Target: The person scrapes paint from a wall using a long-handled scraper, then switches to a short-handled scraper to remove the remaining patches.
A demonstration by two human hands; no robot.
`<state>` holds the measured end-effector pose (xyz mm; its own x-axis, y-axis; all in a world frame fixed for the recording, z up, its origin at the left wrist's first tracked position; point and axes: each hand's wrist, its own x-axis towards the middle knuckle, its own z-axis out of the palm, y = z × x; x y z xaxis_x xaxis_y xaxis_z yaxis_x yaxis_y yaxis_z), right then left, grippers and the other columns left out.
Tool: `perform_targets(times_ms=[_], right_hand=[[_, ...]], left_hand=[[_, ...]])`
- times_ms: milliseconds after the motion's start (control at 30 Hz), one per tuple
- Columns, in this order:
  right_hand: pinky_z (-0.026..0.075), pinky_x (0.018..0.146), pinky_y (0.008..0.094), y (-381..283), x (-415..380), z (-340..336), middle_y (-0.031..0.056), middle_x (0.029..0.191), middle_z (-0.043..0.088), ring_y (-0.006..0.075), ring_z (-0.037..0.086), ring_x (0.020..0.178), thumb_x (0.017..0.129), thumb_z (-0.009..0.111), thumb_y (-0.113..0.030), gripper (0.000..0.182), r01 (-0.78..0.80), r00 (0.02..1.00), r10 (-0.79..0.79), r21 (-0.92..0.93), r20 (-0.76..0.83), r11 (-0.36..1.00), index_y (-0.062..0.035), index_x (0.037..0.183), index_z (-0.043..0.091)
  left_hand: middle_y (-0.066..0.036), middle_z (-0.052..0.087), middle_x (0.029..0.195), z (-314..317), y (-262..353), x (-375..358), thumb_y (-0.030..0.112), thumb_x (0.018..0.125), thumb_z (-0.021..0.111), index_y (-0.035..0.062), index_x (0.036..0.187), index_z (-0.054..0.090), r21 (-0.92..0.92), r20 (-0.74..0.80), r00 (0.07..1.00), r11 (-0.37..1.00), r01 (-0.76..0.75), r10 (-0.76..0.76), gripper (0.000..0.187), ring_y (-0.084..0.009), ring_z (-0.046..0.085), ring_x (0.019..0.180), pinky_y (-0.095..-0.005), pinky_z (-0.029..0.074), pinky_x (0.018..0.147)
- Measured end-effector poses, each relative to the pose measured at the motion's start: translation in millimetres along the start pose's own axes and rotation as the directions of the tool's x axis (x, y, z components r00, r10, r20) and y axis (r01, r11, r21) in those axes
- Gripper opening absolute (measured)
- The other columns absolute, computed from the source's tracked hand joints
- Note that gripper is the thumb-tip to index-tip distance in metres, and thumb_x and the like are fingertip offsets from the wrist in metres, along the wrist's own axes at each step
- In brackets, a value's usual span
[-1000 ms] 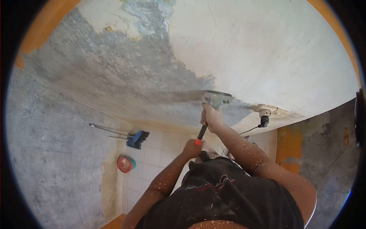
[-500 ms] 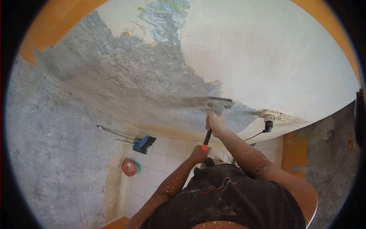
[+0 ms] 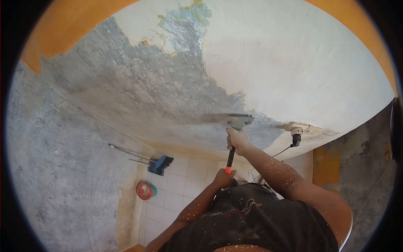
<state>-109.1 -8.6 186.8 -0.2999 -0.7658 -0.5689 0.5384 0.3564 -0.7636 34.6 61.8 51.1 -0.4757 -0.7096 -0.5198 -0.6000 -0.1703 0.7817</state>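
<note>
A long-handled wall scraper (image 3: 240,122) with a wide blade lies against the wall, at the border of bare grey plaster (image 3: 159,88) and white paint (image 3: 289,59). My right hand (image 3: 238,140) is wrapped round its handle just below the head. Lower down, my left hand (image 3: 224,178) closes on the handle's end, beside an orange-red band. Flakes of paint or dust speckle both forearms. The blade's edge looks slightly blurred, with a dark shadow to its left.
Right of the scraper, a wall socket (image 3: 297,130) holds a black plug (image 3: 296,140) with a cord hanging down. On the tiled floor (image 3: 176,182) stand a blue dustpan (image 3: 158,165) with a long handle and a red bucket (image 3: 145,191), near the grey left wall (image 3: 63,168).
The scraper head and both hands sit slightly lower in view, the head also a touch to the left. The whole view has shifted a little. Both grips stay the same.
</note>
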Motion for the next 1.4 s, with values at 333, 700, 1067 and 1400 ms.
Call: perform_targets(times_ms=[333,700,1067,1400], right_hand=[[0.028,0.039,0.0311,6,-2,4,-0.0023,0.049,0.029,0.0120,0.026,0.038,0.083,0.053,-0.016,0.024,0.049,0.999,-0.048,0.066,-0.025,0.997,-0.0138,0.066,0.036],[0.029,0.041,0.0305,-6,-19,15,-0.0035,0.049,0.029,0.0124,0.029,0.039,0.085,0.055,-0.016,0.023,0.116,0.991,-0.125,0.181,0.042,0.977,-0.0137,0.067,0.040],[0.045,0.064,0.0373,9,-43,-1,0.0009,0.062,0.043,0.0165,0.047,0.057,0.088,0.054,-0.016,0.015,-0.090,0.945,0.046,0.123,0.324,0.988,-0.0104,0.078,0.045],[0.046,0.067,0.0359,-68,-33,70,0.0035,0.068,0.049,0.0205,0.054,0.063,0.088,0.055,-0.023,0.021,0.113,0.694,-0.193,0.159,0.694,0.981,-0.0087,0.075,0.048]], left_hand=[[-0.009,0.053,0.054,-14,-5,-2,0.035,0.086,0.058,0.0024,0.072,0.059,0.069,0.037,0.991,0.988,-0.134,0.132,0.036,-0.0195,0.054,0.048,-0.0400,0.043,0.048],[-0.005,0.053,0.054,-50,8,-4,0.034,0.083,0.065,0.0013,0.066,0.057,0.031,-0.020,0.976,0.976,-0.215,0.216,0.038,-0.0129,0.049,0.049,-0.0331,0.039,0.048],[-0.001,0.060,0.072,-57,-50,-61,0.026,0.084,0.068,0.0018,0.092,0.062,-0.328,-0.132,0.961,0.904,-0.275,0.245,0.026,-0.0089,0.056,0.062,-0.0252,0.045,0.056],[-0.007,0.062,0.077,-93,-1,-93,0.014,0.087,0.060,-0.0022,0.113,0.052,-0.539,-0.530,0.762,0.546,-0.642,0.373,0.031,-0.0117,0.058,0.064,-0.0232,0.045,0.057]])
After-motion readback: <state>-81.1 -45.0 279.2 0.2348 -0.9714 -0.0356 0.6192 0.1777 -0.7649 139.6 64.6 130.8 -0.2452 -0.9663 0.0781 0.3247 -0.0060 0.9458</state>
